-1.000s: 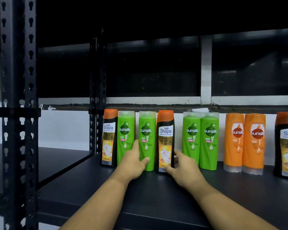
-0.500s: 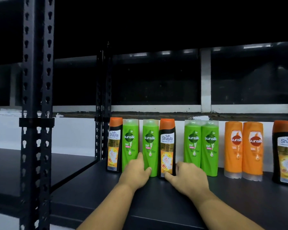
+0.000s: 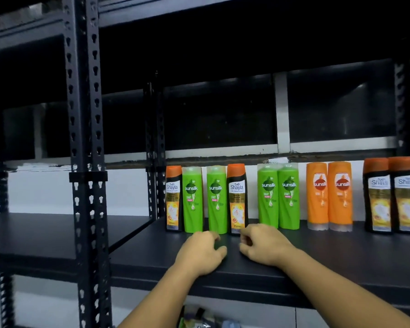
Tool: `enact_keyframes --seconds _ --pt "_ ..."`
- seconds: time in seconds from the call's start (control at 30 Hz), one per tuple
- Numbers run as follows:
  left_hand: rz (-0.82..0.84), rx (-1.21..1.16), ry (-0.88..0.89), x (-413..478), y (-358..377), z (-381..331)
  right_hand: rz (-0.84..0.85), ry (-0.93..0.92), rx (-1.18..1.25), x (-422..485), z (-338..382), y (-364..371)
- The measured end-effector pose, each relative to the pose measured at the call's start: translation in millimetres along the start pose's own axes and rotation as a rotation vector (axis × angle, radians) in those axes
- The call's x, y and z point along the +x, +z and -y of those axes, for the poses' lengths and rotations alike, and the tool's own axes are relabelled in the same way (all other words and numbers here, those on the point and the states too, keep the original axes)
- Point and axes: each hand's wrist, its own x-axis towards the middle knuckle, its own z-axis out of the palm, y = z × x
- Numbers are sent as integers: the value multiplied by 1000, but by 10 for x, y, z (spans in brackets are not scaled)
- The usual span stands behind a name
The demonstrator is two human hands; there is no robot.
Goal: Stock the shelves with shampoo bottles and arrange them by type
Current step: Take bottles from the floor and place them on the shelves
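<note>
The move ahead turns on the stray Shayla bottle: a black bottle with an orange cap standing upright, long axis vertical, at the back of the shelf, straight ahead of my hands and a touch right of centre. My right hand is the nearer one. Its knuckles sit just in front of the bottle's base, though I cannot tell whether they touch it. My left hand rests on the shelf just beside it, in front of the green Sunsilk bottle. Both hands have loosely curled fingers and hold nothing.

The stray is out of place as I judge it. The green Sunsilk bottle stands close against its left side, with a second green bottle and a lone Shayla bottle beyond, next to the rear rack post. To its right there is a small gap, then the green pair, the orange pair and, at the far end, the black Shayla pair.

Sorting by type probably means lifting the stray up and forward — the close green neighbour leaves little room for fingers on that side, so the open right side looks the better approach. Carrying it right means clearing four upright bottles that could tip. The front rack post stands well to the left, out of the way, and something I can't make out lies below the shelf edge.
</note>
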Motion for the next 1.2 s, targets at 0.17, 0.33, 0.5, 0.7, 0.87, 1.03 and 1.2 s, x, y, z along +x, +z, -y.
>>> enact_keyframes --seconds 0.17,0.33,0.5,0.7,0.87,1.03,1.2 --pt "60 56 89 -269 -17 -178 60 14 74 -444 14 -140" --pt "63 17 190 -622 -30 -351 111 -8 62 -1067 74 -286" --pt "-86 -123 359 -1130 63 -530 -10 -40 122 -1731 136 -317" --pt "44 -195 341 -1712 569 -625 64 12 194 -2437 -7 24" --pt "372 -153 202 -2108 1464 -547 361 159 258 -3030 -240 947" --pt "776 -149 33 -2528 2492 -425 687 270 330 -3629 -300 1969" --pt "909 -181 -78 -2784 3179 -384 812 436 409 -3974 -463 2545"
